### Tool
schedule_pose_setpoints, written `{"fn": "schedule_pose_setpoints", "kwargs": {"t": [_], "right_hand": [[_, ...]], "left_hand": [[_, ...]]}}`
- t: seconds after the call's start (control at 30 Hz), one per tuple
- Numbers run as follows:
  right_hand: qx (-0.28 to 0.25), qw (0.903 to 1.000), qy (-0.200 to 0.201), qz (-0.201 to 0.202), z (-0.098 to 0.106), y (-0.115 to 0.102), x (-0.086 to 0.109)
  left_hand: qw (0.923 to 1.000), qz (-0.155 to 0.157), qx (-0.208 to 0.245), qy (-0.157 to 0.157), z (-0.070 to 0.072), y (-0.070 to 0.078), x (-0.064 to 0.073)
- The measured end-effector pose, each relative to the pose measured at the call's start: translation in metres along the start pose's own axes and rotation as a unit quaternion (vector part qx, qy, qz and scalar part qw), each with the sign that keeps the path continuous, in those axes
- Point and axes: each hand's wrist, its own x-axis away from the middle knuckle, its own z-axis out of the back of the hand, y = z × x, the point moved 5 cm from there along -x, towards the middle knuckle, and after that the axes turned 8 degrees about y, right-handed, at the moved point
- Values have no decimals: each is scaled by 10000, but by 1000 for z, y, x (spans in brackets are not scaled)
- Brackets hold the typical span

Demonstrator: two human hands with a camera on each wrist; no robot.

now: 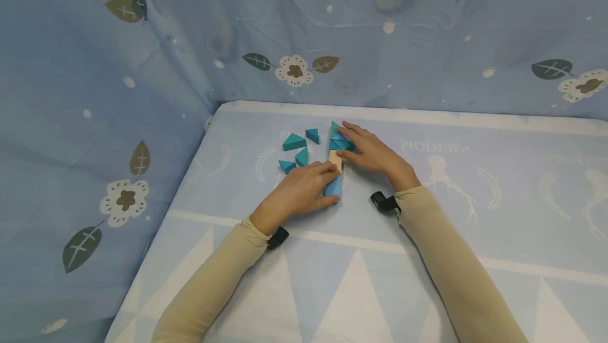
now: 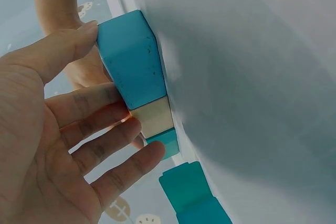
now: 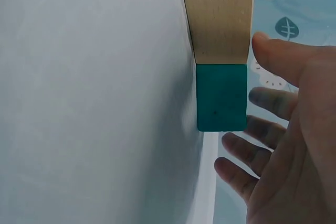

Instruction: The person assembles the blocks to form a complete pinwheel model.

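A row of blocks runs away from me on the table: a blue block [image 1: 333, 187] at the near end, a plain wooden block [image 1: 335, 160] in the middle, then teal and blue triangular blocks [image 1: 335, 144] at the far end. My left hand [image 1: 304, 187] lies along the near part, its thumb touching the blue block's end and its spread fingers at the wooden block. Over the far part reaches my right hand [image 1: 372, 152], fingers extended beside the triangles, thumb by the wooden block. The right wrist view shows a teal face [image 3: 221, 98] against the wooden block.
Several loose teal and blue triangular blocks [image 1: 294, 142] lie left of the row, close to my left fingers. A pale patterned cloth [image 1: 427, 258] covers the table. Blue floral curtains [image 1: 304, 21] hang behind it and on the left. Each wrist carries a black camera [image 1: 383, 202].
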Motion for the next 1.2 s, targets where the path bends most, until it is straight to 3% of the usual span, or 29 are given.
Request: {"fn": "schedule_pose_setpoints", "kwargs": {"t": [0.17,0.43,0.77,0.97,1.2], "right_hand": [[35,9999,-51,-160,1,-2,1],[181,9998,-10,-55,2,-3,5],[428,9956,650,521,7,-13,20],[894,9892,689,935,1,-31,46],[1060,9875,673,955,-6,-52,79]], "left_hand": [[9997,-129,-96,169,1,0,1],[9993,-186,-61,320,2,0,1],[9991,-230,103,335,6,-1,2],[9972,370,569,321,23,-28,8],[9866,1259,909,502,24,-84,0]]}}
